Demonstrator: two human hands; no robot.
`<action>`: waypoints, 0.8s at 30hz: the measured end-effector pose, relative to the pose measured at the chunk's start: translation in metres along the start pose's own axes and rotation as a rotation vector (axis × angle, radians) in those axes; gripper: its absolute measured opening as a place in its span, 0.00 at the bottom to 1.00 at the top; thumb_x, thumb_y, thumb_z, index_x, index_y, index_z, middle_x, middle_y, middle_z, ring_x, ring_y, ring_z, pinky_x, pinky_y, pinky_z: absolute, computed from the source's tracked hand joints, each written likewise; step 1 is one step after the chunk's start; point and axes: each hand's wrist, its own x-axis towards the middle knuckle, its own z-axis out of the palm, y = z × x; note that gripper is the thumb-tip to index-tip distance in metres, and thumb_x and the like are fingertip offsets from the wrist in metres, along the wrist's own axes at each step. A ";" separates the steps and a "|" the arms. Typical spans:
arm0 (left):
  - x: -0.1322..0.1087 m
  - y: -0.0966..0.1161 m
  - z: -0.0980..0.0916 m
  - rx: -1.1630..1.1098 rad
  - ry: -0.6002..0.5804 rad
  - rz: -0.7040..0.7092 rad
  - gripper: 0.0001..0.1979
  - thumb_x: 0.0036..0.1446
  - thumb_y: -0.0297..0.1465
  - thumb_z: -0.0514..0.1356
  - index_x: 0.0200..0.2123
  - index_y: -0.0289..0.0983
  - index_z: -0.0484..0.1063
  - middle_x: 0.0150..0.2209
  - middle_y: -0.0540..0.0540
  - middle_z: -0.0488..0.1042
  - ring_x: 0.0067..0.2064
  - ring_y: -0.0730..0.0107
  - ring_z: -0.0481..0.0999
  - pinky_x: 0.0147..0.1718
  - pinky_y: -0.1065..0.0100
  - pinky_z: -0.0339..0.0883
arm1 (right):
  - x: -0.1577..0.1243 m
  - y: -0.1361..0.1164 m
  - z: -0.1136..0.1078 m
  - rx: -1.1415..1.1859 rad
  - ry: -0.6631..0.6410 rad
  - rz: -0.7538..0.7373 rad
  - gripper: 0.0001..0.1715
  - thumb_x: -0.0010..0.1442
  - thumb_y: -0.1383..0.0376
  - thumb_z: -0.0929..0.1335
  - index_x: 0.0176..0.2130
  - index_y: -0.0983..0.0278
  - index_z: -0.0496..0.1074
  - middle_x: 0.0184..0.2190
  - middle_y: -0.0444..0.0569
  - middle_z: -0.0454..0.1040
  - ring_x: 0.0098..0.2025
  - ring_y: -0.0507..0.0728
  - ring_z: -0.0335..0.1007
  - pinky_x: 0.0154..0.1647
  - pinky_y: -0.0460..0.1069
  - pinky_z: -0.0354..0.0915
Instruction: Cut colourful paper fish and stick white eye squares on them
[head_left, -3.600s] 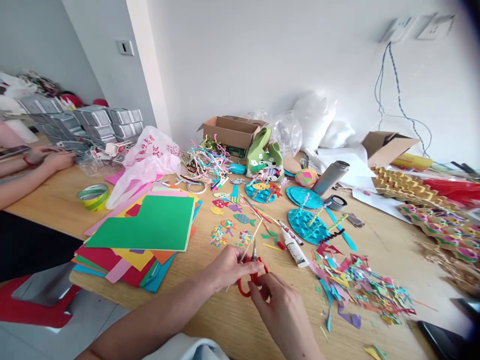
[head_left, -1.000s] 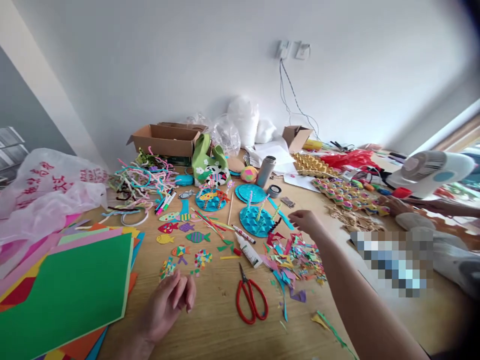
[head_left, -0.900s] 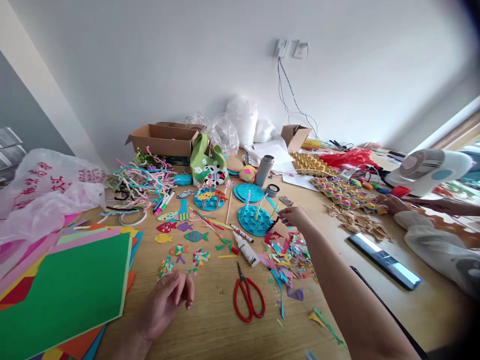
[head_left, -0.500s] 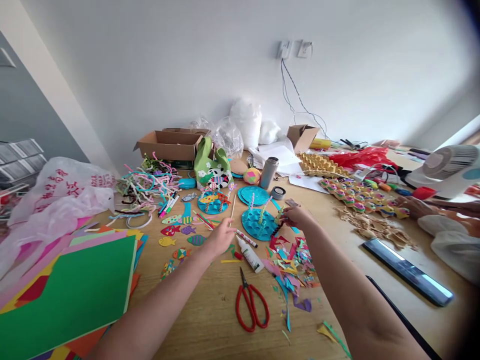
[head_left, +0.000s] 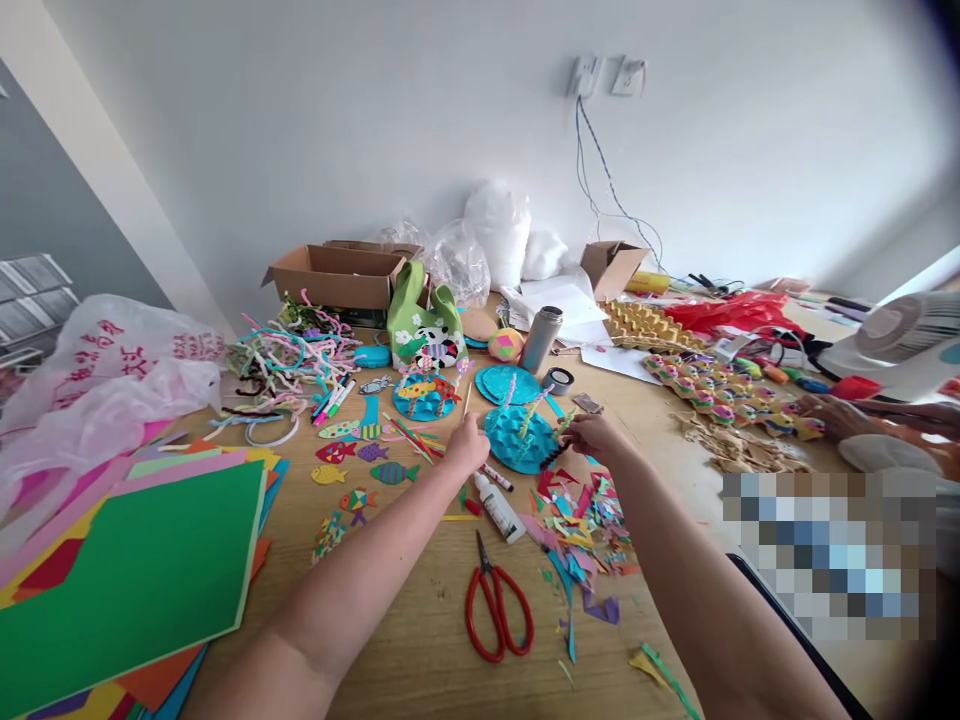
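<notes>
My left hand (head_left: 469, 447) is closed around a thin wooden stick (head_left: 467, 402) that points up, just left of a blue round base (head_left: 517, 455) with egg-carton bumps. Pale pink and yellow-green pipe cleaners (head_left: 527, 420) stand up from that base. At its right edge, my right hand (head_left: 590, 437) pinches a dark twisted pipe cleaner (head_left: 556, 456); its fingertips are partly hidden. A white glue bottle (head_left: 500, 510) and a marker (head_left: 496, 476) lie in front of the base. Closer to me are red-handled scissors (head_left: 499, 610).
Paper fish (head_left: 394, 472) lie left of my left hand, beyond coloured sheets (head_left: 150, 540). Paper scraps (head_left: 589, 525) spread below my right hand. A steel flask (head_left: 541, 340) stands behind the base. At right, another person's hand (head_left: 821, 412) is near painted egg cartons (head_left: 720, 392).
My left hand has moved right and slightly forward with the stick, up close to the blue base. My right hand stays at the base's right edge. The view has shifted slightly.
</notes>
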 end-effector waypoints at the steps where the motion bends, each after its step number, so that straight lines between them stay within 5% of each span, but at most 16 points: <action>1: 0.000 0.002 -0.001 -0.023 0.004 0.009 0.26 0.53 0.18 0.53 0.57 0.31 0.62 0.47 0.36 0.77 0.50 0.61 0.76 0.50 0.63 0.66 | -0.004 -0.002 -0.001 0.015 0.017 -0.024 0.19 0.64 0.58 0.66 0.52 0.65 0.67 0.49 0.51 0.71 0.45 0.56 0.71 0.44 0.56 0.70; 5: -0.011 0.020 -0.015 -0.130 0.005 0.074 0.27 0.54 0.17 0.52 0.58 0.32 0.62 0.50 0.38 0.75 0.49 0.63 0.76 0.47 0.65 0.68 | -0.032 -0.018 -0.012 0.082 0.089 -0.163 0.07 0.62 0.65 0.67 0.39 0.67 0.71 0.31 0.48 0.74 0.28 0.50 0.71 0.27 0.45 0.67; 8: -0.037 0.032 -0.043 -0.204 0.012 0.112 0.27 0.55 0.19 0.52 0.59 0.36 0.61 0.56 0.41 0.71 0.51 0.64 0.75 0.45 0.68 0.70 | -0.066 -0.029 -0.018 0.123 0.092 -0.270 0.02 0.59 0.68 0.67 0.33 0.64 0.69 0.26 0.47 0.73 0.24 0.49 0.69 0.21 0.42 0.63; 13: -0.112 0.026 -0.104 -0.389 -0.003 0.156 0.27 0.56 0.22 0.52 0.60 0.38 0.61 0.51 0.41 0.75 0.54 0.60 0.73 0.46 0.64 0.69 | -0.130 -0.018 0.003 0.098 0.002 -0.528 0.13 0.55 0.58 0.68 0.39 0.62 0.72 0.28 0.49 0.74 0.25 0.53 0.70 0.19 0.45 0.62; 16: -0.161 0.008 -0.127 -0.397 0.023 0.077 0.25 0.57 0.26 0.53 0.59 0.39 0.62 0.50 0.40 0.76 0.55 0.58 0.73 0.43 0.65 0.69 | -0.160 0.006 0.029 0.048 -0.082 -0.535 0.19 0.54 0.54 0.68 0.43 0.62 0.72 0.24 0.49 0.73 0.24 0.53 0.69 0.18 0.45 0.61; 20: -0.198 -0.017 -0.135 -0.435 -0.016 -0.019 0.26 0.57 0.29 0.54 0.60 0.39 0.60 0.54 0.38 0.74 0.57 0.56 0.70 0.43 0.64 0.69 | -0.183 0.028 0.056 0.051 -0.176 -0.488 0.20 0.54 0.55 0.68 0.43 0.64 0.72 0.25 0.49 0.74 0.25 0.53 0.69 0.21 0.45 0.63; 24: -0.179 -0.016 -0.119 -0.455 -0.003 0.007 0.26 0.56 0.27 0.54 0.59 0.38 0.61 0.55 0.37 0.72 0.57 0.56 0.70 0.49 0.59 0.67 | -0.176 0.020 0.056 0.075 -0.153 -0.438 0.14 0.55 0.60 0.67 0.41 0.65 0.73 0.29 0.50 0.75 0.27 0.52 0.70 0.22 0.44 0.65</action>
